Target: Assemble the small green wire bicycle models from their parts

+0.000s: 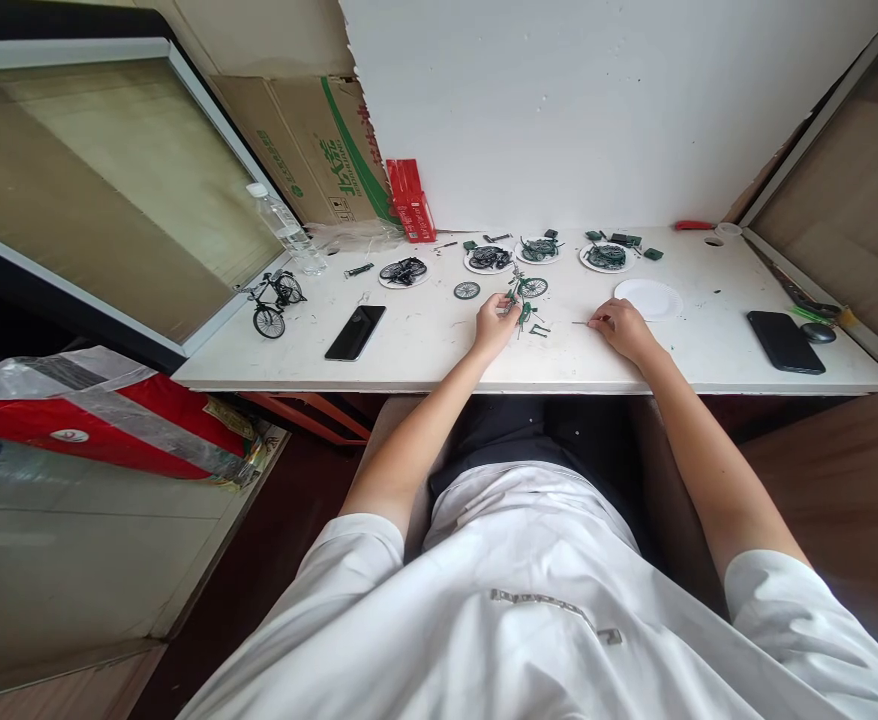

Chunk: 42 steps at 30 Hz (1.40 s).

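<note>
My left hand [496,326] is closed on a partly built green model bicycle [518,290], whose spoked wheel [534,288] points away to the right. Just right of those fingers, a small green part [539,330] lies on the white table. My right hand [620,328] rests by the front of a white plate [649,298]. Its fingers pinch a thin, rod-like tool [581,322] that points left; its exact kind is too small to make out. A loose wheel [467,290] lies flat, left of the bicycle.
Along the back stand plates of black parts [490,259] and green parts [607,257]. A finished-looking black model bicycle [270,300], a plastic bottle [289,230] and a phone [356,333] are at left. Another phone [785,341] lies right. A red box [411,202] stands behind.
</note>
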Available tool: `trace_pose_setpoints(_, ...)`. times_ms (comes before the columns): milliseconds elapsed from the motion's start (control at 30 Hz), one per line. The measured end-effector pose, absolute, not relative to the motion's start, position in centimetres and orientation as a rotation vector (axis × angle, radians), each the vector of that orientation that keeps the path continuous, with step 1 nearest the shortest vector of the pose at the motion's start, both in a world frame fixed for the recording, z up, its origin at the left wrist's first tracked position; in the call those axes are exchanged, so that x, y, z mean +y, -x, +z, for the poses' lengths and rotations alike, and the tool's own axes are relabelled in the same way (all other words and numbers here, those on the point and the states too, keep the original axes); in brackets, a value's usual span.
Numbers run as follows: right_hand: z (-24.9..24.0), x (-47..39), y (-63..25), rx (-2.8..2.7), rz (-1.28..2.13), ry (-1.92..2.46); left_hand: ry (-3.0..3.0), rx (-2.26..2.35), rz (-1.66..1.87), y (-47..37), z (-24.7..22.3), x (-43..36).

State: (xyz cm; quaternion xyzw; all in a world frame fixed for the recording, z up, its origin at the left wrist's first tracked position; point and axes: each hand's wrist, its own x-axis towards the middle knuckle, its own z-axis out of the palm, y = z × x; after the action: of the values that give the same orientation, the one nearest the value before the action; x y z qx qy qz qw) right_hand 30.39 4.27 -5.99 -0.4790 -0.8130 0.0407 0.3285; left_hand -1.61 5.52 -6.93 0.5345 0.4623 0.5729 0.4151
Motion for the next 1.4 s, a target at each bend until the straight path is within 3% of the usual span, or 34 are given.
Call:
trace_pose_setpoints(533,-6.6,4.4,-30.1,-1.974,0.178,1.413,-1.536,1.198,1.521,1.2,-6.5,4.4)
trace_pose_setpoints(800,-6.4,4.2,-30.3,-2.000,0.157,1.231,-1.678,1.180,1.561,1.0,-6.4,4.3)
trace_pose_setpoints(1400,-5.5,3.1,-29.3,-1.960,0.150,1.306,-1.712,1.184,1.534,1.0,-5.7,3.3)
